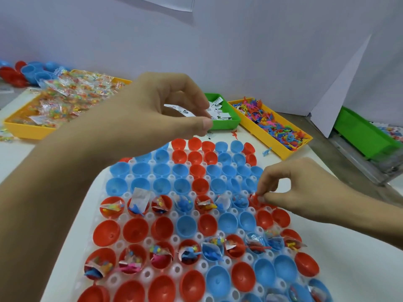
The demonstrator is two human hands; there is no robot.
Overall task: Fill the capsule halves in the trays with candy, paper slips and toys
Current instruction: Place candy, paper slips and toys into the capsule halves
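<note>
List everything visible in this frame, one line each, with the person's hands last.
capsule halves: many, red and blue, in trays, some rows filled
clear trays: count unclear, centre table
candy bin: one, yellow, far left
paper slips bin: one, green, behind left hand
toys bin: one, yellow, right
green bin: one, far right
loose capsule halves: several, far left
left hand: raised, thumb and finger pinched
right hand: pinching something at a red half
</note>
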